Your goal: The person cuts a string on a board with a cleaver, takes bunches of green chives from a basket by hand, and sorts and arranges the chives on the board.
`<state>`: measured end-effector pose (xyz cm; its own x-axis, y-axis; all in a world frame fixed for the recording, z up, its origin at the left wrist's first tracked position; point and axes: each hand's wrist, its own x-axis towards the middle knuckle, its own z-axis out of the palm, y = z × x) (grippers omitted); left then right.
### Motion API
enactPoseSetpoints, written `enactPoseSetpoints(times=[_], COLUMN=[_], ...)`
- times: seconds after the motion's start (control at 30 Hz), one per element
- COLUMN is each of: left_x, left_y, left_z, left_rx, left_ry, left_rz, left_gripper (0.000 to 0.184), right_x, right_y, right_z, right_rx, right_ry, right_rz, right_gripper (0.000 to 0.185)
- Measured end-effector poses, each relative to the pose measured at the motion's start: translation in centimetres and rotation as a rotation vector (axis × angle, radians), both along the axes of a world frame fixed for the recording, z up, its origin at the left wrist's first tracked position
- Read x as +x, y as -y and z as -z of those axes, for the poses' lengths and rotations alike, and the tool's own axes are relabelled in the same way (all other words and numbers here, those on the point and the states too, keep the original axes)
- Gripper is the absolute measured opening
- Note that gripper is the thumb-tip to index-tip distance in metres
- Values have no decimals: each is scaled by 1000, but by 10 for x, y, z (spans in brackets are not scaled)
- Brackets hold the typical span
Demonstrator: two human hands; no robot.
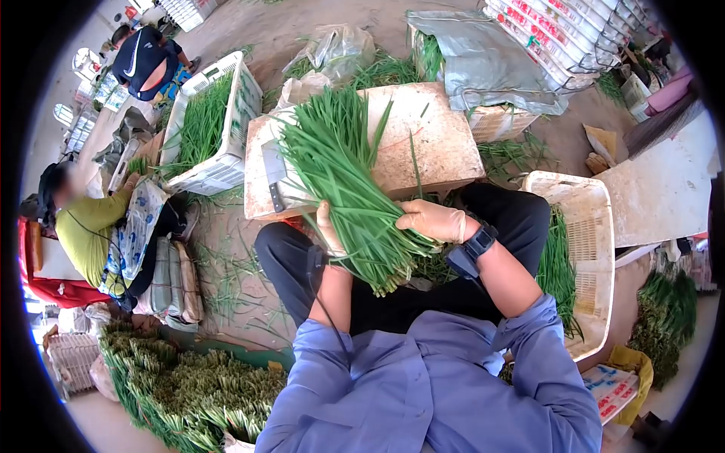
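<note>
A thick bunch of long green garlic chives [343,170] is held above my lap, its cut ends toward me and its leaf tips over the low board table [445,143]. My left hand [331,230], in a thin pale glove, wraps the bunch from the left near its lower end. On the other side, my right hand [436,220], gloved too, grips stems with thumb and fingers closed. Part of the left fingers is hidden by the leaves. A cleaver [272,174] lies on the table's left side, its dark handle toward me.
White crates of chives stand at left [215,170] and right [593,257]. Stacked chive bundles [204,385] fill the lower left. A covered crate [491,68] is beyond the table. One person in yellow-green [87,234] sits left; another [147,60] bends farther back.
</note>
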<state>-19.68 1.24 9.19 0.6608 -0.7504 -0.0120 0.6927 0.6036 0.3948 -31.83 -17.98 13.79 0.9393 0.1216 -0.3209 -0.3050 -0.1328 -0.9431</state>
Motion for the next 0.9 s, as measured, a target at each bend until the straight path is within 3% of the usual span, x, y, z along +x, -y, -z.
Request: enactPoseSetpoints(times=[0.03, 0.2, 0.27, 0.33, 0.37, 0.47, 0.6, 0.8, 0.87, 0.9], left_x=[-5, 4, 10, 16, 21, 27, 26, 33, 38, 41], left_y=[1, -2, -2, -9, -14, -19, -25, -32, -35, -38], left_z=[-16, 13, 6, 5, 4, 2, -5, -1, 3, 5], left_rx=[-15, -102, -122, -93, -48, 9, 49, 18, 68, 55], left_ry=[37, -47, -42, -45, -48, -78, -77, -46, -69, -60], left_rz=[37, 22, -31, -123, -157, -233, -230, -350, -408, -409], left_gripper=[93, 79, 75, 67, 65, 58, 57, 60, 62, 64], right_x=[2, 0, -8, -20, -24, -42, -39, -37, -41, -47], right_y=[0, -3, -4, -6, -10, -22, -53, -59, -46, -38], right_z=[1, -20, -12, -6, -18, -37, -15, -4, -11, 0], right_rx=[-40, -136, -63, -531, -640, -306, -606, -311, -441, -689], right_ry=[-4, -104, 62, 270, 337, 104, 132, 15, 10, 79], right_rz=[-22, 19, 261, 606, 714, 548, 194, 285, 166, 140], right_gripper=[40, 46, 45, 41, 33, 27, 40, 32, 27, 26])
